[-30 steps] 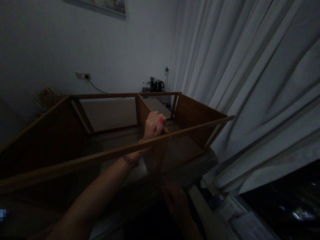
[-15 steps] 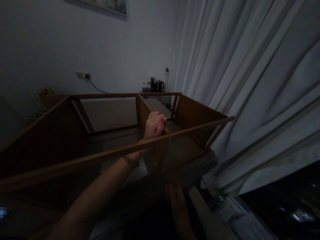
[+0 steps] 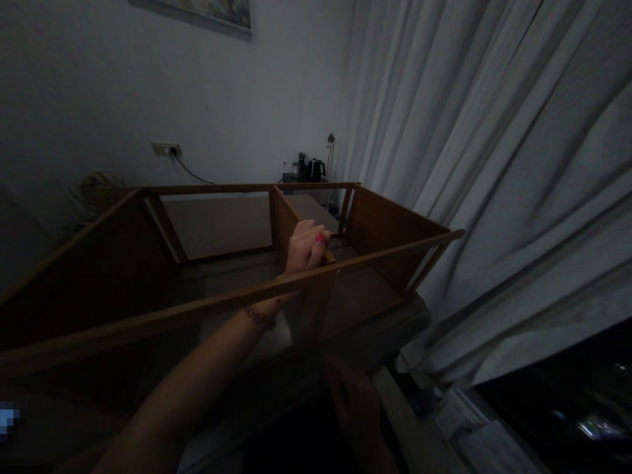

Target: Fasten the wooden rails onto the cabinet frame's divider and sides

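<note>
While left hand (image 3: 306,247) still grips divider (image 3: 282,209) | right hand (image 3: 353,403) barely moved

Wooden cabinet frame (image 3: 385,230), open side up, middle divider (image 3: 285,217) upright

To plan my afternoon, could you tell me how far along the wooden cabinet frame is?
Done: the cabinet frame, with centre divider, looks joined. In hand: the left hand grips the divider's top edge; the right hand is low, in shadow. Left, probably: no doors are fitted.

No readable text, labels, brands or numbers anywhere; room too dim, framed picture (image 3: 207,14) on wall shows no legible writing.
</note>
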{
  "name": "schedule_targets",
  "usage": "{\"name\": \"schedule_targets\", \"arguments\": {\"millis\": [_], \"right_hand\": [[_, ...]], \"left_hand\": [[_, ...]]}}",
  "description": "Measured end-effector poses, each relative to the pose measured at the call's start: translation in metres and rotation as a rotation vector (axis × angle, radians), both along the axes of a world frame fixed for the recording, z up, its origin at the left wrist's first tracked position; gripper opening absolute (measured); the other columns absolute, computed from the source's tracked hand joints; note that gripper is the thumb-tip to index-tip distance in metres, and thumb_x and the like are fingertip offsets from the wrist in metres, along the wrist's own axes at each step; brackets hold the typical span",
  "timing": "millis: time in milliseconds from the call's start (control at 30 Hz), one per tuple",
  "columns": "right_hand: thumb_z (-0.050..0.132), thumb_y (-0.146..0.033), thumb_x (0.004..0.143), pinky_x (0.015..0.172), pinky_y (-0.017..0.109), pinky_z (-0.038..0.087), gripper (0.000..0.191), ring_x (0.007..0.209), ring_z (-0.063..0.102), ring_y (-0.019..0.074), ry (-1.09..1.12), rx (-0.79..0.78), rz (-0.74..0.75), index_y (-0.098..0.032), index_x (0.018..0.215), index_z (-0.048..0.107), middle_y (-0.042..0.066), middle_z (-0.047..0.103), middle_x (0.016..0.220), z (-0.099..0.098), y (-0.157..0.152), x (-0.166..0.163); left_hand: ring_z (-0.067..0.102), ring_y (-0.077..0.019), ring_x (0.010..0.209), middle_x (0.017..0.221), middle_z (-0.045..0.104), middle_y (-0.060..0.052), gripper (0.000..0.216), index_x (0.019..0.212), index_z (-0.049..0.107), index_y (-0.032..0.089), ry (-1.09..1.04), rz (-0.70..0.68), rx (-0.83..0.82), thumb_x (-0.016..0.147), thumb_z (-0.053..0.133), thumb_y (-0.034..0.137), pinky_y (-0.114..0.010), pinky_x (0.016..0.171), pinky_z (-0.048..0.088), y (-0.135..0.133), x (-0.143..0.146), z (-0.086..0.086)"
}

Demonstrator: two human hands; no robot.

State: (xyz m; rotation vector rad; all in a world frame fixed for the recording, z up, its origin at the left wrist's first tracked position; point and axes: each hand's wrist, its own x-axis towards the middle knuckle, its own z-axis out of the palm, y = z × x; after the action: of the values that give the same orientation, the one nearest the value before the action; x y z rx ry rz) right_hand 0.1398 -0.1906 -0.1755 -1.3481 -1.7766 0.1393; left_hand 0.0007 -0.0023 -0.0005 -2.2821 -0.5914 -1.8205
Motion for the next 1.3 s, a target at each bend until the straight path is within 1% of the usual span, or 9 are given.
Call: {"name": "schedule_targets", "arguments": {"millis": [200, 367, 467, 567, 700, 833, 1100, 1200, 1300], "right_hand": [[0.048, -0.048, 0.092, 0.042, 0.021, 0.043, 0.041, 0.043, 0.056, 0.012, 0.722, -0.463, -0.015, -0.019, 0.12, 0.059, 0.001, 0.068, 0.064, 0.008, -0.004, -0.025], [0.061, -0.059, 0.08, 0.035, 0.017, 0.033, 0.056, 0.036, 0.046, 0.0063, 1.176, -0.637, -0.029, -0.018, 0.117, 0.054, 0.003, 0.07, 0.073, 0.008, -0.001, -0.034], [0.059, -0.061, 0.081, 0.035, 0.019, 0.035, 0.054, 0.034, 0.049, 0.0093, 1.09, -0.594, -0.057, -0.018, 0.112, 0.051, 0.001, 0.069, 0.066, 0.007, -0.002, -0.034], [0.053, -0.055, 0.088, 0.043, 0.022, 0.045, 0.04, 0.045, 0.06, 0.0145, 0.792, -0.488, -0.035, -0.019, 0.104, 0.056, 0.001, 0.068, 0.062, 0.005, -0.004, -0.029], [0.052, -0.046, 0.092, 0.066, 0.027, 0.054, 0.028, 0.072, 0.069, 0.0185, 0.314, -0.2, 0.028, -0.023, 0.09, 0.066, 0.005, 0.073, 0.08, 0.0, -0.003, -0.015], [0.05, -0.041, 0.094, 0.078, 0.029, 0.055, 0.025, 0.086, 0.069, 0.0189, 0.111, -0.026, 0.083, -0.024, 0.092, 0.068, 0.006, 0.072, 0.092, -0.002, -0.001, -0.004], [0.05, -0.04, 0.094, 0.074, 0.03, 0.056, 0.023, 0.082, 0.068, 0.0187, 0.108, -0.013, 0.104, -0.025, 0.092, 0.069, 0.005, 0.071, 0.087, 0.0, -0.002, -0.004], [0.045, -0.04, 0.096, 0.072, 0.03, 0.056, 0.029, 0.08, 0.069, 0.0189, 0.251, -0.042, 0.067, -0.025, 0.094, 0.068, 0.006, 0.072, 0.087, 0.001, -0.001, -0.009], [0.044, -0.044, 0.096, 0.065, 0.028, 0.055, 0.034, 0.068, 0.067, 0.0167, 0.554, -0.187, -0.06, -0.021, 0.119, 0.057, 0.004, 0.071, 0.08, 0.001, 0.0, -0.016]], "left_hand": [[0.037, -0.0146, 0.06, 0.057, 0.036, 0.001, 0.046, 0.061, 0.031, 0.021, -0.016, -0.014, -0.011, 0.102, 0.017, 0.035, -0.031, 0.068, 0.034, -0.003, 0.001, 0.002], [0.038, -0.0146, 0.061, 0.058, 0.036, 0.001, 0.046, 0.061, 0.032, 0.021, -0.025, -0.027, -0.019, 0.102, 0.017, 0.035, -0.032, 0.068, 0.034, -0.004, 0.001, 0.002], [0.038, -0.0143, 0.061, 0.058, 0.036, 0.001, 0.045, 0.061, 0.031, 0.021, -0.015, -0.03, -0.013, 0.102, 0.018, 0.035, -0.031, 0.067, 0.034, -0.003, 0.001, 0.002], [0.037, -0.0141, 0.06, 0.057, 0.036, 0.002, 0.045, 0.062, 0.033, 0.021, -0.014, -0.035, 0.005, 0.103, 0.019, 0.034, -0.031, 0.067, 0.034, -0.002, 0.001, 0.002], [0.037, -0.0142, 0.06, 0.057, 0.036, 0.002, 0.045, 0.062, 0.033, 0.02, -0.02, -0.034, 0.014, 0.103, 0.019, 0.034, -0.031, 0.066, 0.033, -0.001, 0.001, 0.001], [0.038, -0.0145, 0.06, 0.057, 0.036, 0.001, 0.047, 0.06, 0.032, 0.021, -0.017, -0.013, -0.008, 0.102, 0.018, 0.035, -0.031, 0.067, 0.034, -0.002, 0.001, 0.001], [0.038, -0.0143, 0.061, 0.058, 0.037, 0.001, 0.046, 0.062, 0.033, 0.02, -0.011, -0.03, -0.003, 0.102, 0.017, 0.035, -0.032, 0.069, 0.035, -0.004, 0.0, 0.003], [0.038, -0.0145, 0.061, 0.058, 0.036, 0.001, 0.046, 0.061, 0.031, 0.02, 0.0, -0.015, -0.017, 0.102, 0.016, 0.035, -0.032, 0.069, 0.034, -0.004, 0.0, 0.003], [0.038, -0.0149, 0.061, 0.058, 0.037, 0.001, 0.047, 0.061, 0.031, 0.021, 0.011, 0.005, -0.008, 0.102, 0.015, 0.035, -0.032, 0.068, 0.035, -0.003, 0.0, 0.003]]}}
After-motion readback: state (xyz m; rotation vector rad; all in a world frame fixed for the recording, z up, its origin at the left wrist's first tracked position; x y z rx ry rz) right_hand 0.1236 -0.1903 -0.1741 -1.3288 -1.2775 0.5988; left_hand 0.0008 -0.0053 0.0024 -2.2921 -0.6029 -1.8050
